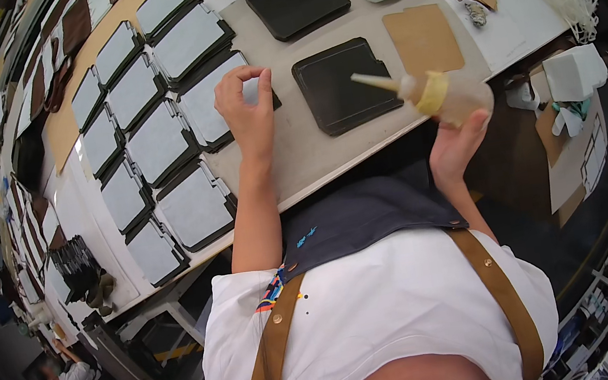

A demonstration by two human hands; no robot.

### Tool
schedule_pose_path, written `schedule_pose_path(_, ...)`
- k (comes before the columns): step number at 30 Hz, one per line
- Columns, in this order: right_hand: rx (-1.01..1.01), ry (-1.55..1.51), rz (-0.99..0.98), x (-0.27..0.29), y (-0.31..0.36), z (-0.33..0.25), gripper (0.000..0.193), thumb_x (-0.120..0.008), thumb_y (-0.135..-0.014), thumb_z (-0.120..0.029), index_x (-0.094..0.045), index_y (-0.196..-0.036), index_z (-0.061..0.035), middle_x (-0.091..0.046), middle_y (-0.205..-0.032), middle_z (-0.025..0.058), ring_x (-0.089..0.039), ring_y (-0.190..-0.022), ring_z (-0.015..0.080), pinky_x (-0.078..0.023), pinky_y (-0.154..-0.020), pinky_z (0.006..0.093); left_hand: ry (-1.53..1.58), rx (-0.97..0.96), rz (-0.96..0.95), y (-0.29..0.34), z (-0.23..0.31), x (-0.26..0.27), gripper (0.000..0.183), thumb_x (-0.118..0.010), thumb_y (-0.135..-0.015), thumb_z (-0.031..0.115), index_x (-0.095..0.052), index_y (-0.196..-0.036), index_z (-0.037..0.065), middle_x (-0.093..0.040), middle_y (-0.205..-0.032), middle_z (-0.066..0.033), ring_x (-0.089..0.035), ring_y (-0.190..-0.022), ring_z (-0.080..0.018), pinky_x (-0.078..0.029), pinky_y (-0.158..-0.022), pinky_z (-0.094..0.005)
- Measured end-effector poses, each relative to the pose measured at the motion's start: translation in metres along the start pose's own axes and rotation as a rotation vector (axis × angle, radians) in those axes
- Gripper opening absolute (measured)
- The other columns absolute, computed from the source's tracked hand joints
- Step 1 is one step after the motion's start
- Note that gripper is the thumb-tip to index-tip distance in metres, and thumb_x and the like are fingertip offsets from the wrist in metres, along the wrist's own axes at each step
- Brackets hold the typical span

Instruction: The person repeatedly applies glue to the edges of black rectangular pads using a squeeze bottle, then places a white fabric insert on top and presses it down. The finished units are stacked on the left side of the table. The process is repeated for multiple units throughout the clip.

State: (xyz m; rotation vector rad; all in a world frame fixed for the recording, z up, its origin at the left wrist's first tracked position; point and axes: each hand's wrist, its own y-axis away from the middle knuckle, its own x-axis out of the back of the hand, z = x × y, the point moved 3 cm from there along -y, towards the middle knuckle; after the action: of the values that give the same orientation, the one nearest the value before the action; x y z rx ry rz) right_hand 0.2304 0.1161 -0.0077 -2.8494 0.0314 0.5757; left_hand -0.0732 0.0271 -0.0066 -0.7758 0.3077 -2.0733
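Btl (471, 90) in R grip (457, 148), nozzle (374, 82) over blk panel (338, 102)

A workshop (co-workers (76, 376) nearby); long worktable (289, 153), rows of matching panels (157, 151)

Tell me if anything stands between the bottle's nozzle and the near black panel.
Nothing visible does. The nozzle of the bottle in the right hand overlaps the black panel in this view. The brown card lies beside the panel, off the nozzle's line. The nozzle's height is unclear.
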Motion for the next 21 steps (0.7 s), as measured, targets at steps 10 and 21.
schedule_pose_path(10,0.379,1.037,0.192,0.079,-0.110,0.005,0.055,-0.060,-0.102,-0.033,-0.044,-0.144,0.0006,-0.036,-0.153,0.0189,-0.037,-0.141,0.0321,-0.029,-0.117,0.0428,-0.036,-0.007,0.000,0.002,-0.001,0.000,0.014,-0.073,-0.091,0.022,-0.067,-0.091,0.009,-0.067,-0.104,-0.0029,-0.056,-0.106,-0.0240,-0.035,-0.099,-0.0396)
schedule_pose_path(21,0.326,1.201,-0.822,-0.107,-0.227,0.076,0.021,-0.072,-0.089,-0.018,-0.072,-0.098,0.0011,-0.071,-0.097,0.0172,-0.068,-0.095,0.0338,-0.052,-0.085,0.0425,-0.051,-0.061,0.006,-0.002,0.004,-0.003,0.013,-0.074,-0.089,0.018,-0.067,-0.089,0.008,-0.068,-0.100,-0.0045,-0.058,-0.100,-0.0247,-0.038,-0.095,-0.0396)
